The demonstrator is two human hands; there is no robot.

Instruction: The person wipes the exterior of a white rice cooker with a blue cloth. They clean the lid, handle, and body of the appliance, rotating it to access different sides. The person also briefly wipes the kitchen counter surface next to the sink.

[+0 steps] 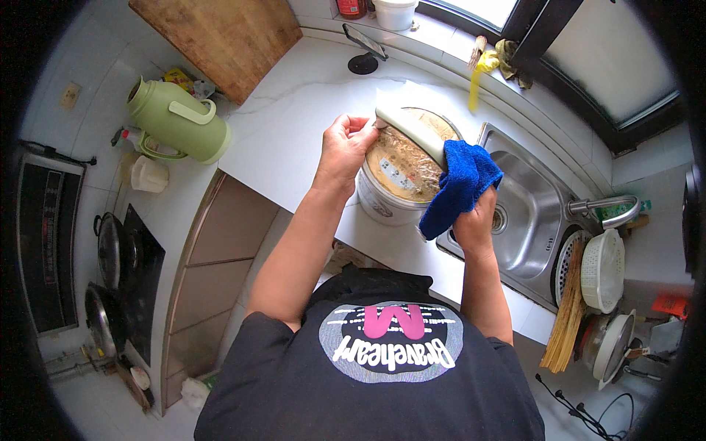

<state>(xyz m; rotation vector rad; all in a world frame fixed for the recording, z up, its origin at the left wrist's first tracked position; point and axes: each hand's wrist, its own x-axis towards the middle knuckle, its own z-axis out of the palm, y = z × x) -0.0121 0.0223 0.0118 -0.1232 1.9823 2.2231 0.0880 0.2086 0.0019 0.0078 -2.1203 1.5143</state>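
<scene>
A round white tub stands on the white counter, its brown top partly covered by crinkled clear plastic film. Across that top lies a pale, slightly curved strip; whether it is a handle or part of a lid, I cannot tell. At the strip's far left end, my left hand pinches with thumb and fingers. My right hand holds a bunched blue terry cloth, which hangs over the tub's right edge and touches the strip's near end. A white label strip shows on the brown top.
Right of the tub is a steel sink with a faucet. A phone on a stand is behind it. To the left are a green thermos jug, a wooden cutting board and a stove. Colanders hang at right.
</scene>
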